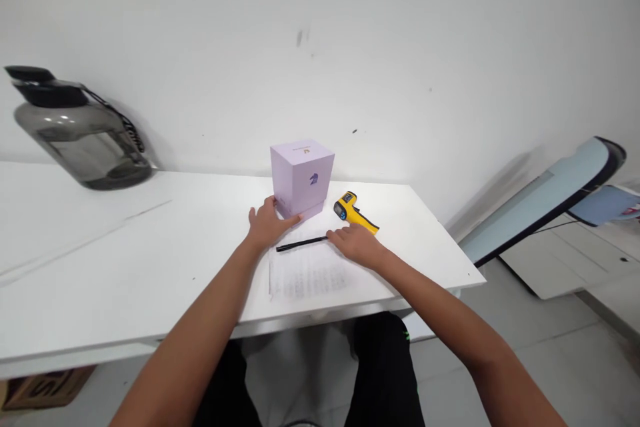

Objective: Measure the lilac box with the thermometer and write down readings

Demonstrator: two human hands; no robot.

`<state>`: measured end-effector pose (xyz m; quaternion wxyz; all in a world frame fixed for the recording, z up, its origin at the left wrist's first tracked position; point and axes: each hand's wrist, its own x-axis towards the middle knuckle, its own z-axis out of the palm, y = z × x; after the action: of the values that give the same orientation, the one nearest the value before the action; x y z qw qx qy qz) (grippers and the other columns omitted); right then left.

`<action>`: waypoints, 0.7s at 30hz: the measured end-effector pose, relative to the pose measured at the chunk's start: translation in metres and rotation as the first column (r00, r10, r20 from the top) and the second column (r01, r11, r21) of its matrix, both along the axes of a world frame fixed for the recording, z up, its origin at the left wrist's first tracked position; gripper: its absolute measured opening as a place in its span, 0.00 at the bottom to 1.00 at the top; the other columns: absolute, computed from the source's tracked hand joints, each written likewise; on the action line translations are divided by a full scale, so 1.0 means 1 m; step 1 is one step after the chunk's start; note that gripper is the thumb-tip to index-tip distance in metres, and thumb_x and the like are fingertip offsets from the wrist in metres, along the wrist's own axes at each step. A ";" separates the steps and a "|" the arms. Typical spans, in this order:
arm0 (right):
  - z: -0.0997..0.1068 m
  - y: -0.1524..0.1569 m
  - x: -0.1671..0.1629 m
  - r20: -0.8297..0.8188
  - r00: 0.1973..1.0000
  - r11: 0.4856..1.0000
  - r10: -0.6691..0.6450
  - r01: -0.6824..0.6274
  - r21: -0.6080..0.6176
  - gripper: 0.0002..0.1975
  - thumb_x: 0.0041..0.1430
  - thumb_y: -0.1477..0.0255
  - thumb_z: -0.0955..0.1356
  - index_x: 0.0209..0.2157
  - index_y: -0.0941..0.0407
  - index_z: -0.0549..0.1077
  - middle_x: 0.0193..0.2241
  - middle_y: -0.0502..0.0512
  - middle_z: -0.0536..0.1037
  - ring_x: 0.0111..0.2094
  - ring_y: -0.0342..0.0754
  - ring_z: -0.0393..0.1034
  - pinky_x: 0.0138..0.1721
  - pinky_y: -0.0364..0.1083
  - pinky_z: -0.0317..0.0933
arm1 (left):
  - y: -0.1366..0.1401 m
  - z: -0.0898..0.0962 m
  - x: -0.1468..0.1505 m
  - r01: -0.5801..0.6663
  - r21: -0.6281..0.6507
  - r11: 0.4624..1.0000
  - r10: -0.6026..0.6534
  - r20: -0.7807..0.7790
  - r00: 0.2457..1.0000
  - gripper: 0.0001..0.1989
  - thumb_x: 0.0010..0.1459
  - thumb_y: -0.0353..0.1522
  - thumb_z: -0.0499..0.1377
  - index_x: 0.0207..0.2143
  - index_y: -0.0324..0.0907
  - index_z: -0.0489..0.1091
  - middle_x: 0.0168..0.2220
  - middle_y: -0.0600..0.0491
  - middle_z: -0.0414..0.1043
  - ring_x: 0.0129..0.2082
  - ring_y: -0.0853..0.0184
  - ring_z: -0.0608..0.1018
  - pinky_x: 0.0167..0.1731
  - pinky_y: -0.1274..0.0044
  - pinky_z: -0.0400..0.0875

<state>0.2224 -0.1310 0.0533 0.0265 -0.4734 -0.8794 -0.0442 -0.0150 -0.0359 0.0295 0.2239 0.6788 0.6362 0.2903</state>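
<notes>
A lilac box (300,177) with a dark emblem on its front stands upright near the wall. My left hand (267,222) grips its lower left corner, thumb along the front face and fingers on the left side. A black pen (303,244) lies slantwise over a sheet of printed paper (307,277). The fingers of my right hand (357,245) are closed at the pen's right end; the fingertips are partly hidden. Just beyond that hand lies a yellow and black infrared thermometer (354,211), its handle toward the right.
On the left of the white table (150,247), a large grey water bottle (93,137) with a black lid and strap stands by the wall. The table's right edge is close to my right arm. Past it, a light blue panel (545,197) leans. A cardboard box (47,388) sits below.
</notes>
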 end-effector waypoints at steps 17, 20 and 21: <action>-0.021 -0.060 0.015 -0.740 0.423 0.846 -0.523 0.152 -0.511 0.21 0.62 0.56 0.65 0.21 0.55 0.73 0.17 0.48 0.66 0.25 0.45 0.62 0.31 0.45 0.57 | 0.000 0.001 0.002 0.017 -0.006 1.000 -0.016 0.092 0.996 0.48 0.43 0.54 0.65 0.61 0.44 0.51 0.63 0.37 0.68 0.65 0.49 0.68 0.69 0.55 0.37; -0.020 -0.059 0.014 -0.719 0.455 0.842 -0.525 0.153 -0.518 0.20 0.60 0.58 0.67 0.20 0.55 0.72 0.18 0.49 0.69 0.26 0.46 0.64 0.31 0.45 0.57 | 0.000 0.001 0.002 0.022 0.005 1.000 -0.022 0.089 0.996 0.53 0.44 0.55 0.64 0.65 0.42 0.47 0.64 0.37 0.67 0.65 0.48 0.68 0.69 0.55 0.39; -0.020 -0.059 0.013 -0.717 0.461 0.842 -0.524 0.150 -0.519 0.19 0.59 0.58 0.67 0.20 0.55 0.72 0.19 0.49 0.69 0.26 0.46 0.65 0.31 0.45 0.57 | -0.001 0.003 0.001 0.021 0.017 1.000 -0.022 0.085 0.996 0.55 0.44 0.55 0.64 0.67 0.42 0.45 0.65 0.37 0.65 0.66 0.48 0.67 0.69 0.55 0.41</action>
<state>0.2359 -0.1903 0.0331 0.3411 -0.5980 -0.6317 0.3563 -0.0142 -0.0367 0.0327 0.2486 0.6743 0.6165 0.3216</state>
